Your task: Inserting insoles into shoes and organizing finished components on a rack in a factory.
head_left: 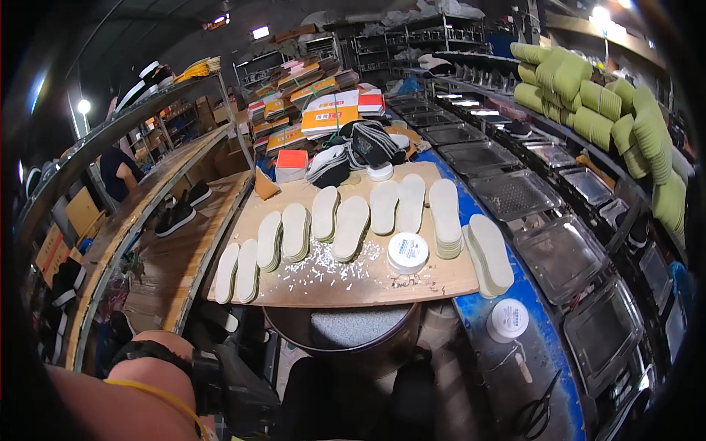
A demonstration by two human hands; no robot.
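My left forearm [118, 389] comes in at the lower left, with a black strap and a black device at the wrist. The fingers of that hand are out of sight, so what it holds does not show. My right hand is not in view. Ahead stands a wooden board [316, 294] bearing several stacks of pale insoles [351, 228] with greenish edges. Small white bits [323, 268] lie scattered in front of them. A round white tub [408, 253] sits on the board between the stacks, towards the right.
Below the board is a wide metal drum [276, 320]. On the blue bench at right lie another white tub [507, 320] and black scissors [540, 411]. Metal trays [566, 257] line the right side. A wooden rack [147, 287] with dark shoes stands left. Shoeboxes [331, 117] pile up behind.
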